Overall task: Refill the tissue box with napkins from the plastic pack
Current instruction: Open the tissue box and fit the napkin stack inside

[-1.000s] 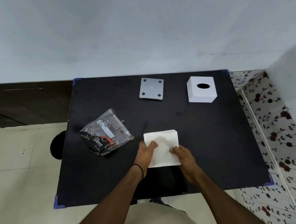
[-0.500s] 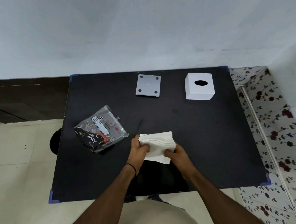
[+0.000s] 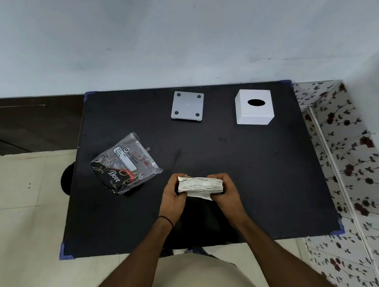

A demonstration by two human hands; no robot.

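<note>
A thick stack of white napkins (image 3: 200,185) is held upright on its edge above the black table (image 3: 262,172), near the front middle. My left hand (image 3: 172,195) grips its left end and my right hand (image 3: 225,194) grips its right end. One loose napkin corner hangs below the stack. The plastic pack (image 3: 125,165), crumpled and flat, lies to the left of my hands. The white tissue box (image 3: 254,107), with a dark oval slot on top, stands at the back right. Its grey base plate (image 3: 187,106) lies apart from it at the back middle.
A pale wall runs right behind the table's far edge. A flowered wall panel (image 3: 347,157) stands to the right. Tiled floor and a dark round stool (image 3: 66,182) lie to the left.
Both hands lifted the napkins off the table and turned the stack from lying flat to standing on its edge, squeezed between them.
</note>
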